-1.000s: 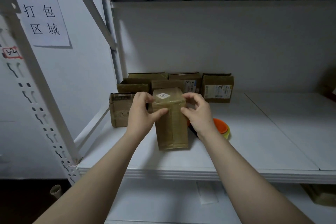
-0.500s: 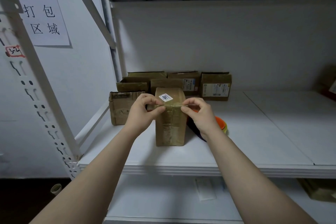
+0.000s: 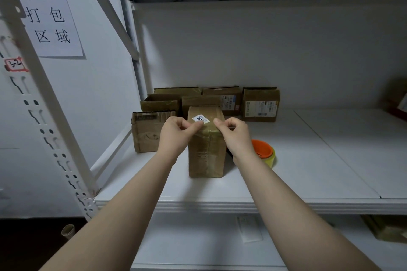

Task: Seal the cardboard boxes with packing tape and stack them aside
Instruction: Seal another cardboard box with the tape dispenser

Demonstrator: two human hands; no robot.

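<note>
Pinching glossy tape (image 3: 208, 132) atop the cardboard box (image 3: 206, 157) are left hand (image 3: 176, 136) and right hand (image 3: 236, 138).

Light level: dim, cool, diffuse. The box (image 3: 206, 154) is in sharp focus, with a faint sheen on its taped front; shadows around it are soft-edged. Left of the box, the post (image 3: 41, 86) leans from wide-angle distortion. Below left, the floor (image 3: 33, 244) is near black.

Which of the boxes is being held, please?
The tall front box, white sticker on top; the left hand and right hand pinch its top edge. The other boxes sit farther back.
</note>
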